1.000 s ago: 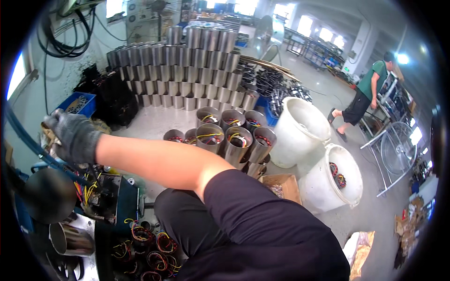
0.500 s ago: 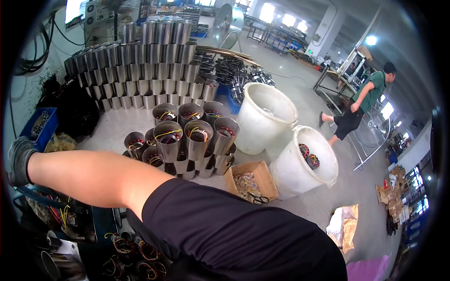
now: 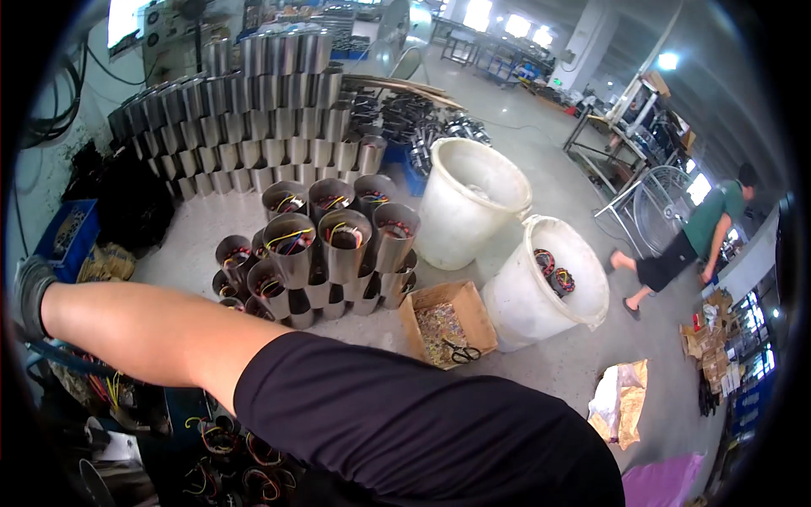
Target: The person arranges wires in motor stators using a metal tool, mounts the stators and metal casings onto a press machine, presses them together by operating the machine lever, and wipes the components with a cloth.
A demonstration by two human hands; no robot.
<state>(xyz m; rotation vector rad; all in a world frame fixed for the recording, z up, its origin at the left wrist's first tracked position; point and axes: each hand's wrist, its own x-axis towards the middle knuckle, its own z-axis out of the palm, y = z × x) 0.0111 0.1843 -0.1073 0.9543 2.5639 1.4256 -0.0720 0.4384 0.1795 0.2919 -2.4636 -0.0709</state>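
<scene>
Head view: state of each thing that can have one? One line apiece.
Right hand: gloved; finger pose not visible
Blue bar: beside hand, contact unclear
Blue crate: open-topped
Front metal cylinders: upright, open-topped, several with wired coils inside
Rear metal cylinders: stacked in tiers
Far white tub: open
Near white tub: open, round wound parts inside
Cardboard box: open, part-filled
Scissors: lying in box
Fan: standing, spin unclear

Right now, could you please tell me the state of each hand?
Left hand: not in view.
Right hand, in a grey fabric glove: at the picture's left edge; whether open, closed or holding something cannot be told.
</scene>
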